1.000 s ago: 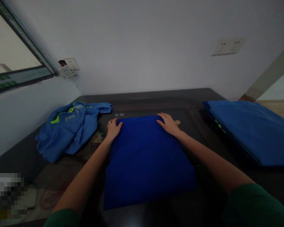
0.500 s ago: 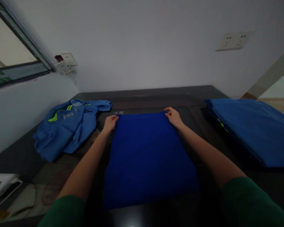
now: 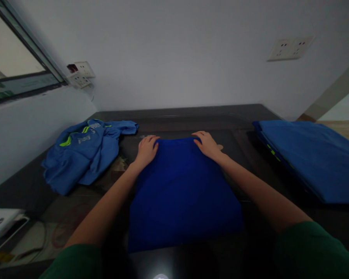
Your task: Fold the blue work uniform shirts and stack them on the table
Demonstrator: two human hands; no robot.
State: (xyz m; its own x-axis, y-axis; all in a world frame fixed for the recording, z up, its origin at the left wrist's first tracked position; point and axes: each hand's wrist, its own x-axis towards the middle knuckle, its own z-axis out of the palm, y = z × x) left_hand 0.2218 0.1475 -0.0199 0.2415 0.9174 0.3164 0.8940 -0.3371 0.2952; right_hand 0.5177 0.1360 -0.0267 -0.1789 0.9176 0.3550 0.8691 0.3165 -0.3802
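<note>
A dark blue folded piece of cloth (image 3: pixel 183 193), seemingly a garment, lies flat in front of me on the dark tabletop. My left hand (image 3: pixel 147 149) rests at its far left corner, fingers stretched forward and thumb apart on the fabric. At the far right corner is my right hand (image 3: pixel 208 145), its fingers also extended and the thumb apart over the cloth. Both hands touch the fabric, and its far corners are hidden beneath them. The far edge shows between the two thumbs, slightly rumpled.
A crumpled blue shirt (image 3: pixel 84 151) with yellow-green trim lies to the left. To the right is a folded blue stack of cloth (image 3: pixel 311 159). A white device (image 3: pixel 2 223) with a cable sits at the near left. A wall with sockets (image 3: pixel 291 48) stands behind the table (image 3: pixel 177 113).
Both hands have moved inward along the far edge of the cloth, from pinching its corners to lying over them with fingers extended. The visible far edge is now shorter.
</note>
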